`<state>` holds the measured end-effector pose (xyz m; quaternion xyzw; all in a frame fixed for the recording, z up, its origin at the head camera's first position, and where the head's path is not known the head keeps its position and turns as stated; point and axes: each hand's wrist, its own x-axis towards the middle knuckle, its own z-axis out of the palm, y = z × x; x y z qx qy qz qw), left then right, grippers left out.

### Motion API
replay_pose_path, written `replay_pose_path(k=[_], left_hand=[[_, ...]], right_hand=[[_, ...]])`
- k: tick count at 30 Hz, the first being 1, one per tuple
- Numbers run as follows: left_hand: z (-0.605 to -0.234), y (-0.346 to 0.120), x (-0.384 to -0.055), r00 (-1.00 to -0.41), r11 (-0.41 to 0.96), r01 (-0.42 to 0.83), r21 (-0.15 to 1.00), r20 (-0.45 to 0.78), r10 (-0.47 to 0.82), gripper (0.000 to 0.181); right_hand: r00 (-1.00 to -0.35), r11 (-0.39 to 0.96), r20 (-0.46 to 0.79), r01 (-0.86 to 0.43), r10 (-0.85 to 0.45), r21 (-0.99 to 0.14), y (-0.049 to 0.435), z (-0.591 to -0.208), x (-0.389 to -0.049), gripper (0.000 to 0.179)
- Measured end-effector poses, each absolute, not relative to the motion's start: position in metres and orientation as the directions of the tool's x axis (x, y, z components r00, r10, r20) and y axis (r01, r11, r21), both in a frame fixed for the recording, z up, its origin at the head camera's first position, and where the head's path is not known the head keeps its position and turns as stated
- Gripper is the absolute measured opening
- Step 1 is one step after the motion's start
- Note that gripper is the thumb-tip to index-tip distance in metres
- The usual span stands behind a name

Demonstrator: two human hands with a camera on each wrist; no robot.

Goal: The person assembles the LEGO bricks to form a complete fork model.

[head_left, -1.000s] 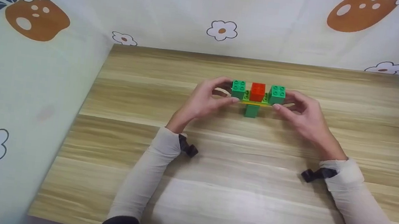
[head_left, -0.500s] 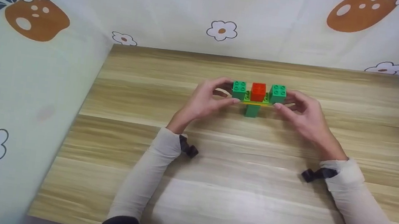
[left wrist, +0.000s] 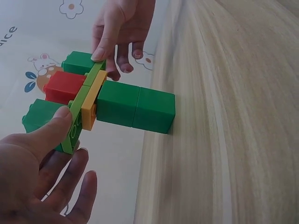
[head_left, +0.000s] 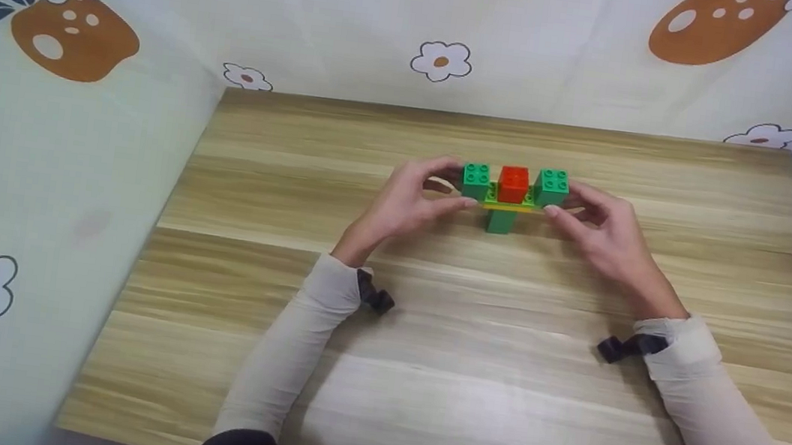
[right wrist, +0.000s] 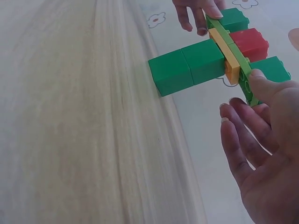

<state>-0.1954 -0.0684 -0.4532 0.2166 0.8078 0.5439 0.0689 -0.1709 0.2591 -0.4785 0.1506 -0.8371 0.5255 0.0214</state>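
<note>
Toward the back of the table stands a T-shaped toy building-block structure. Its column is two stacked green blocks (left wrist: 135, 107), with the lower end right at the tabletop. An orange-yellow plate (left wrist: 93, 100) caps the column, beneath lime-green plates (left wrist: 78, 106) that form a crossbar. On top sit a left green block (head_left: 475, 181), a red block (head_left: 513, 185) in the middle and a right green block (head_left: 551, 187). My left hand (head_left: 407, 195) pinches the crossbar's left end, thumb at its near edge. At the right end, my right hand (head_left: 608, 232) pinches it likewise.
The wood-grain table (head_left: 437, 379) meets a patterned backdrop (head_left: 344, 27) with flowers and a rabbit at the back and left. Black wrist-camera mounts (head_left: 376, 294) stick inward from both sleeve cuffs, above the tabletop.
The top of the block structure has shifted very slightly to the right, the left hand along with it. Both hands keep their grip on the crossbar's ends.
</note>
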Motion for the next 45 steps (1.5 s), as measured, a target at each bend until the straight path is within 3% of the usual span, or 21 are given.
replay_pose_path(k=[15,27,31,40,45], left_hand=[[-0.453,-0.067,-0.195,-0.901,0.317,0.252,0.914,0.102,0.422,0.044],[-0.455,-0.064,-0.195,-0.920,0.207,0.179,0.962,0.089,0.382,0.053],[-0.458,-0.063,-0.195,-0.923,0.167,0.208,0.964,0.137,0.360,0.058],[-0.469,-0.061,-0.198,-0.930,0.215,0.263,0.941,0.187,0.317,0.053],[-0.477,-0.058,-0.200,-0.943,0.234,0.235,0.943,0.162,0.291,0.055]], right_hand=[[-0.955,0.429,0.189,-0.272,-0.226,-0.861,0.259,-0.476,-0.170,0.039],[-0.959,0.379,0.197,-0.263,-0.204,-0.887,0.259,-0.475,-0.170,0.041],[-0.960,0.346,0.208,-0.262,-0.186,-0.901,0.258,-0.475,-0.171,0.049],[-0.947,0.374,0.259,-0.313,-0.188,-0.873,0.254,-0.483,-0.175,0.060],[-0.966,0.399,0.186,-0.245,-0.181,-0.883,0.252,-0.484,-0.177,0.057]])
